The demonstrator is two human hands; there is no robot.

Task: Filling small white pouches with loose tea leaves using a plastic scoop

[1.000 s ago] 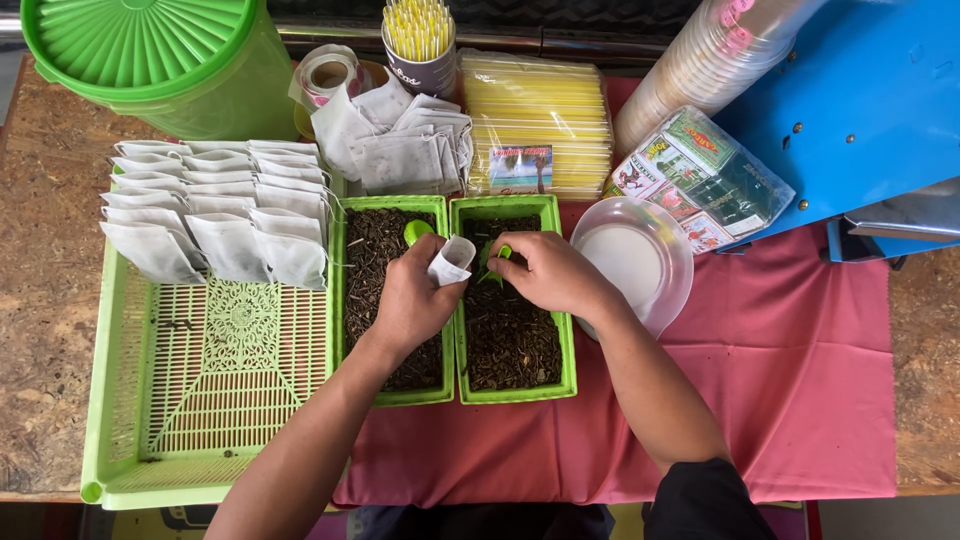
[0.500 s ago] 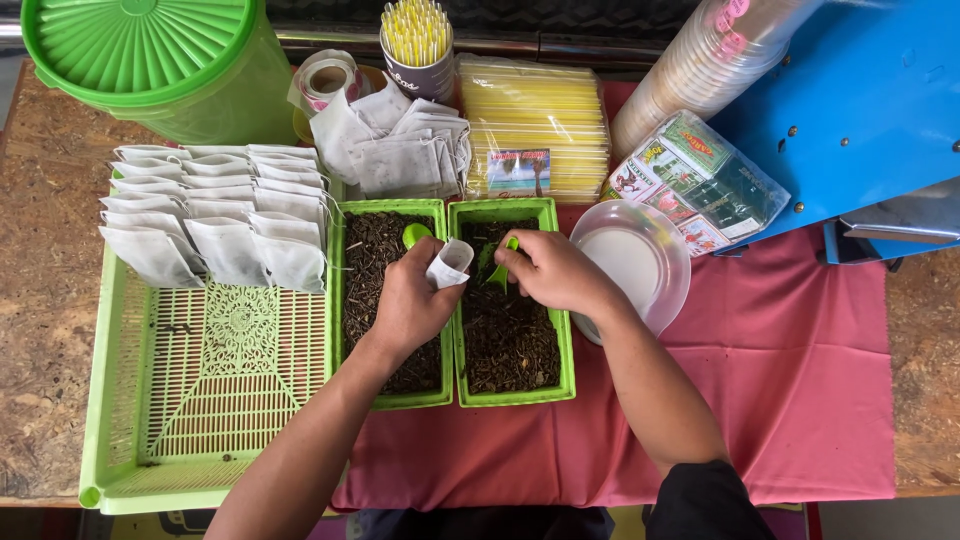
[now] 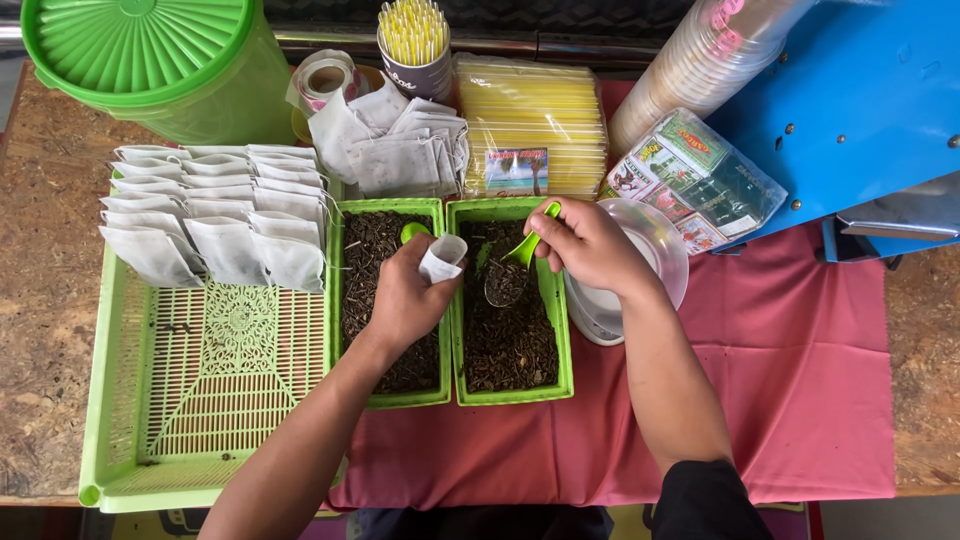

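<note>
Now the left hand (image 3: 400, 300) holds a small white bag (image 3: 441, 258) mouth-up between the two green trays, while the right hand's (image 3: 590, 245) fingers pinch a loaded green scoop (image 3: 520, 262) just right of it.

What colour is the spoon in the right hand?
Bright green spoon, loaded with dark leaves, held by the right hand; head view.

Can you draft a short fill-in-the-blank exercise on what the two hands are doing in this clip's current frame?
1. The right hand holds a green ____ heaped with dark loose leaves.
2. The left hand holds a small white ____ open at its top.
3. The filled bags lie in rows in the large green tray, on the ____ side of the person.
4. The cloth under the two small green trays is ____.

Missing words: scoop; bag; left; pink
</note>
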